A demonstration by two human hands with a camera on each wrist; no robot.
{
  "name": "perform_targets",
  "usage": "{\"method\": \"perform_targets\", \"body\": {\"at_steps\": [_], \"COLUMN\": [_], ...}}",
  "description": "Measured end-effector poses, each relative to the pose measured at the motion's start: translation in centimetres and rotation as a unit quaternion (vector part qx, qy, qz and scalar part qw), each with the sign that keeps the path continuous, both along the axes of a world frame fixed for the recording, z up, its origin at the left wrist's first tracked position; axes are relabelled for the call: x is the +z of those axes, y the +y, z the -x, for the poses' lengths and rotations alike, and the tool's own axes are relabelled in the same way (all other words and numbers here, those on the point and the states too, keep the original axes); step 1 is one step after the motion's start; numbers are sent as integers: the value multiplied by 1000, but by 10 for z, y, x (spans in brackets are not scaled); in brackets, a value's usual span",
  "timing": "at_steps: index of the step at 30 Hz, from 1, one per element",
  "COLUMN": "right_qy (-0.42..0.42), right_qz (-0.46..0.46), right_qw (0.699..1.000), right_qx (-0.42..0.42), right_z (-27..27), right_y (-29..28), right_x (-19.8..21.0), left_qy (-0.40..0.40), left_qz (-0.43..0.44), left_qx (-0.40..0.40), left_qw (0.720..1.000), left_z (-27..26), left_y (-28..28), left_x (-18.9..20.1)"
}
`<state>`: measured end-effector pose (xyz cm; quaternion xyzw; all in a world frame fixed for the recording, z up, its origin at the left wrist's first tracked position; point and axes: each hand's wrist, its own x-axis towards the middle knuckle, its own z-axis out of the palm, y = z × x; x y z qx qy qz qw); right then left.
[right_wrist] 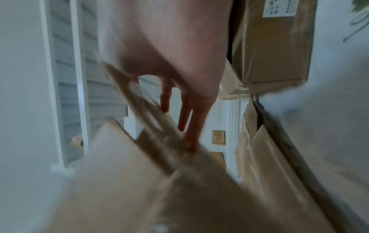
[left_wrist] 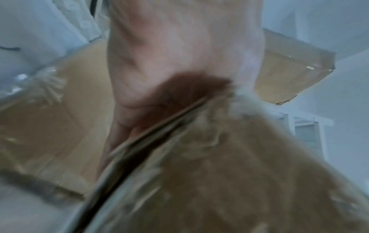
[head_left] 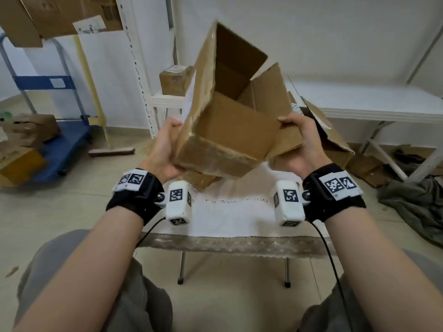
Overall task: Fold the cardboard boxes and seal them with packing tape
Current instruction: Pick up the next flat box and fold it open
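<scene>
Cardboard box (head_left: 223, 130) with open flaps tilting in mid-air above the white-clothed desk (head_left: 230, 219), left hand (head_left: 165, 149) gripping its taped corner, right hand (head_left: 303, 144) fingers (right_wrist: 185, 116) pinching a side flap.

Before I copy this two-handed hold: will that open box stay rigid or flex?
The cardboard box probably flexes: its flaps stand open. It seems light, held tilted in the air by the left hand and right hand. Its glossy taped bottom edge could be slippery.
</scene>
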<state>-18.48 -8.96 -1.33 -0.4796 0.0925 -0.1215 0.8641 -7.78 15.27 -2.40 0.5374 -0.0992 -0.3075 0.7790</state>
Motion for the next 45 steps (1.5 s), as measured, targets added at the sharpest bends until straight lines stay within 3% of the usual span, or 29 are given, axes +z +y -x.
{"method": "perform_targets", "body": {"at_steps": [7, 16, 22, 32, 38, 41, 43, 45], "right_qy": [76, 59, 73, 115, 114, 114, 117, 122], "right_qz": [44, 17, 15, 35, 48, 49, 58, 91], "right_qw": [996, 993, 992, 989, 990, 990, 989, 984], "right_qx": [-34, -96, -98, -81, -71, -71, -75, -90], "right_z": [17, 29, 29, 33, 35, 34, 33, 30], "right_y": [-9, -24, -20, -15, -5, -1, -1, 0], "right_x": [-8, 6, 5, 11, 12, 11, 10, 9], "left_qy": [62, -83, -142, -86, -138, -191, -227, -291], "left_qz": [-155, -220, -261, -332, -383, -330, -202, -89], "left_qx": [-101, -94, -67, -194, -177, -111, -37, -27], "left_qw": [981, 968, 952, 919, 896, 918, 952, 952], "left_z": [-6, -3, -26, -11, -7, -8, -3, 5], "left_y": [-16, -25, -21, -10, -12, -12, -18, -23], "left_x": [-46, -26, -49, -31, -34, -37, -30, -14]}}
